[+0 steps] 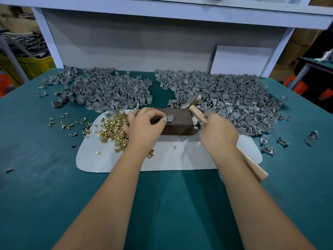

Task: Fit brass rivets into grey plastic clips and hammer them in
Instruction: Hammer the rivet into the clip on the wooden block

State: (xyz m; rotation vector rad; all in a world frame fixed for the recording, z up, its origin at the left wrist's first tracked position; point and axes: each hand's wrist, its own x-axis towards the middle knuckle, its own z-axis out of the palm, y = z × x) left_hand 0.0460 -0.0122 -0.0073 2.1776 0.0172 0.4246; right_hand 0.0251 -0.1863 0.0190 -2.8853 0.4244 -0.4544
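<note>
We pinch one grey clip (169, 118) between the fingers (164, 118) of our left hand (144, 126), seated on the top face of the dark block (177, 121) with a brass rivet (169, 116) standing in it. Our right hand (219, 131) is clenched around the wooden handle of the hammer (195, 109), its head raised just beyond the block. In our judgement, keep the rivet upright, hold the clip low and clear of the strike, and tap squarely. Loose rivets (113, 129) lie left of the block; clip heaps (225, 94) lie far across the bench (45, 177)
</note>
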